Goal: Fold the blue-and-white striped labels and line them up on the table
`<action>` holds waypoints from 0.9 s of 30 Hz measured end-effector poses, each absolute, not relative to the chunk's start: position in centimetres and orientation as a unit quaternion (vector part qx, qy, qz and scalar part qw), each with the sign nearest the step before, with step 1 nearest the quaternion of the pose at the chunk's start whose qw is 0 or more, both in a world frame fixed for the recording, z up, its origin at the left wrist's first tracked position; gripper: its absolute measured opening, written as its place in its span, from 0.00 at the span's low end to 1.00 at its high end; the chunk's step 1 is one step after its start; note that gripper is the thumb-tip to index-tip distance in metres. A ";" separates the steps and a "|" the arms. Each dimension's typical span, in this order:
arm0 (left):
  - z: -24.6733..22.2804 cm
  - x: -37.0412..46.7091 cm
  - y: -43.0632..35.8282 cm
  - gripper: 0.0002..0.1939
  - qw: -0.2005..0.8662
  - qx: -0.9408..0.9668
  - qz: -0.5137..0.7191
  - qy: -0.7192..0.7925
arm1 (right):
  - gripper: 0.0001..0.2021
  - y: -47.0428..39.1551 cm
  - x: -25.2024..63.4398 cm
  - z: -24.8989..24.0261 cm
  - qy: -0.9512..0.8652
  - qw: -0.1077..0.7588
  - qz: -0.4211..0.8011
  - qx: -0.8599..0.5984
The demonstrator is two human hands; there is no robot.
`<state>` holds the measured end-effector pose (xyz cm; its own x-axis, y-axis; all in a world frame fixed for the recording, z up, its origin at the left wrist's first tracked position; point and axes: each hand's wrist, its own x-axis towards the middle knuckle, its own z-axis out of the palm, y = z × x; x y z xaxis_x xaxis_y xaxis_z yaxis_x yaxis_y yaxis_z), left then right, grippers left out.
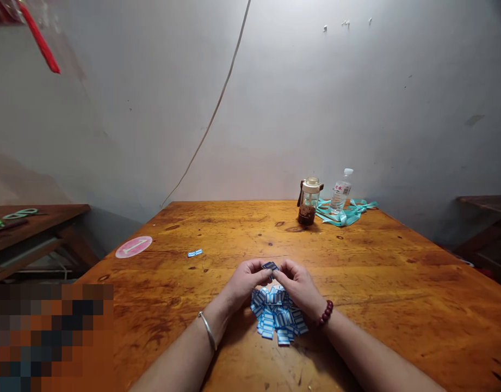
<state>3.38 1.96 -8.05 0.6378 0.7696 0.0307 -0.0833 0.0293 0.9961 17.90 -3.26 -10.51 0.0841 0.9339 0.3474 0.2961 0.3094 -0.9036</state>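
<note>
My left hand [247, 279], with a silver bangle at its wrist, pinches the left side of a small blue and white piece [270, 265]. My right hand [298, 282], with dark red beads at the wrist, pinches the same piece from the right; the fingertips of both hands nearly meet. Just below them a loose pile of similar blue and white pieces [278, 317] lies on the wooden table [160, 305]. One more small blue and white piece [195, 253] lies apart, farther left.
A drink cup [307, 209] with brown contents and a clear bottle [340, 191] stand at the back right, beside turquoise ribbon [343, 219]. A pink round sticker [134, 247] is near the left edge. Another table [42, 231] holds scissors at far left.
</note>
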 end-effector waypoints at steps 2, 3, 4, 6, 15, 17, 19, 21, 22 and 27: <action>-8.2 3.3 2.3 0.10 0.653 0.601 0.357 0.292 | 0.09 -3.5 18.2 -10.2 -0.646 0.494 0.272 -0.514; -8.3 3.2 2.6 0.10 0.648 0.591 0.375 0.302 | 0.07 -3.6 18.4 -10.1 -0.670 0.462 0.253 -0.523; -8.4 3.0 3.0 0.10 0.643 0.579 0.391 0.313 | 0.05 -3.7 18.5 -10.1 -0.693 0.425 0.232 -0.533; -8.6 2.6 3.6 0.10 0.636 0.555 0.415 0.341 | 0.04 -3.9 18.8 -10.1 -0.733 0.346 0.193 -0.553; -9.1 2.5 3.9 0.12 0.630 0.557 0.409 0.354 | 0.04 -3.7 18.7 -10.9 -0.729 0.316 0.234 -0.559; -8.9 2.6 3.8 0.12 0.621 0.563 0.406 0.364 | 0.05 -3.5 19.0 -10.7 -0.697 0.367 0.293 -0.543; -8.8 2.5 3.8 0.12 0.614 0.570 0.402 0.369 | 0.07 -3.3 19.5 -10.2 -0.637 0.413 0.368 -0.536; -8.8 2.5 3.7 0.11 0.611 0.576 0.394 0.374 | 0.09 -3.3 19.9 -9.5 -0.578 0.449 0.428 -0.530; -8.8 2.5 3.7 0.11 0.611 0.578 0.389 0.376 | 0.11 -3.3 20.0 -9.2 -0.558 0.465 0.446 -0.523; -9.0 3.0 2.9 0.11 0.633 0.575 0.351 0.380 | 0.13 -3.4 19.0 -8.8 -0.525 0.527 0.461 -0.485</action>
